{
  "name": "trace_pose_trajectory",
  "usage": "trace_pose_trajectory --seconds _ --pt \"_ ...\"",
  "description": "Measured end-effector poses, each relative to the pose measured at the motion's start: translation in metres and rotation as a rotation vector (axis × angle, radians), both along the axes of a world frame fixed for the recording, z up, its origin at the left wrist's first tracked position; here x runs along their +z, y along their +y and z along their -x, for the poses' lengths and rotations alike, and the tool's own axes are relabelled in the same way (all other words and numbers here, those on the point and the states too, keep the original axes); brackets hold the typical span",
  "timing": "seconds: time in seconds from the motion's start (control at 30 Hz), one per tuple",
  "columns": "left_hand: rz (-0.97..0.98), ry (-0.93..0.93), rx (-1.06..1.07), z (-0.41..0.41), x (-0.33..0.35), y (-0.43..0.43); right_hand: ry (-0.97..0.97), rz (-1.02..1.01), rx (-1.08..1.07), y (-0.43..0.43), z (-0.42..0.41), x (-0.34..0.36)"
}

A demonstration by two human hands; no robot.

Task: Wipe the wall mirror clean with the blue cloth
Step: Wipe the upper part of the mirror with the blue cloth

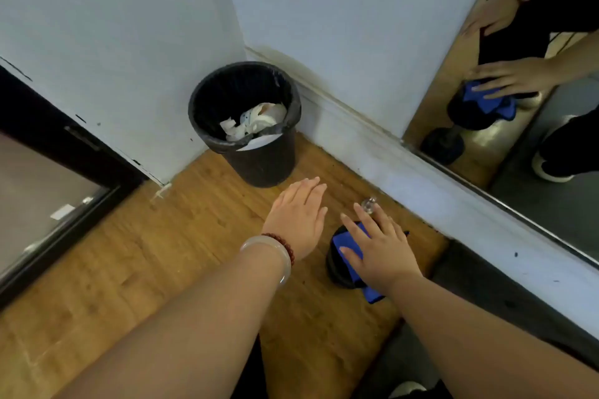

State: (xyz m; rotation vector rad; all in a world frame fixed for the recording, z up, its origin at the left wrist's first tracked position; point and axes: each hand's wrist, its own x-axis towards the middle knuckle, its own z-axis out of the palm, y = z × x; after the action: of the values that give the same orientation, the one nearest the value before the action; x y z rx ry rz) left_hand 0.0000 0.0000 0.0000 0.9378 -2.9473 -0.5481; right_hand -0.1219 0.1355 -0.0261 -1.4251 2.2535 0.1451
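The blue cloth (348,241) lies draped over a round black stool (337,272) on the wooden floor. My right hand (377,246) rests flat on the cloth with its fingers spread and straight. My left hand (298,220) hovers open to the left of the stool, touching nothing, with a pale bangle and a bead bracelet on the wrist. The wall mirror (531,126) stands at the right above a white baseboard and reflects both hands, the cloth and the stool.
A black waste bin (249,152) with crumpled paper inside stands in the wall corner ahead. A small clear bottle (369,204) sits on the floor by the baseboard, just past my right fingers. A dark-framed glass door (58,185) is at the left.
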Motion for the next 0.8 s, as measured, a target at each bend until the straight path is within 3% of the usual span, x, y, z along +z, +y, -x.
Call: trace_pose_trajectory --seconds 0.17,0.4,0.63,0.8 --pt "-0.019 -0.033 -0.008 0.012 -0.059 0.011 0.062 -0.012 0.014 0.012 0.002 -0.061" --pt "-0.017 -0.029 -0.039 0.020 -0.094 0.017 0.053 0.121 0.021 0.010 0.003 -0.073" --pt "0.049 -0.033 -0.047 0.022 -0.064 -0.001 0.039 0.050 0.096 -0.007 0.010 -0.064" --pt "0.077 -0.019 -0.011 0.012 -0.016 -0.015 0.102 0.086 0.100 -0.027 0.008 -0.010"
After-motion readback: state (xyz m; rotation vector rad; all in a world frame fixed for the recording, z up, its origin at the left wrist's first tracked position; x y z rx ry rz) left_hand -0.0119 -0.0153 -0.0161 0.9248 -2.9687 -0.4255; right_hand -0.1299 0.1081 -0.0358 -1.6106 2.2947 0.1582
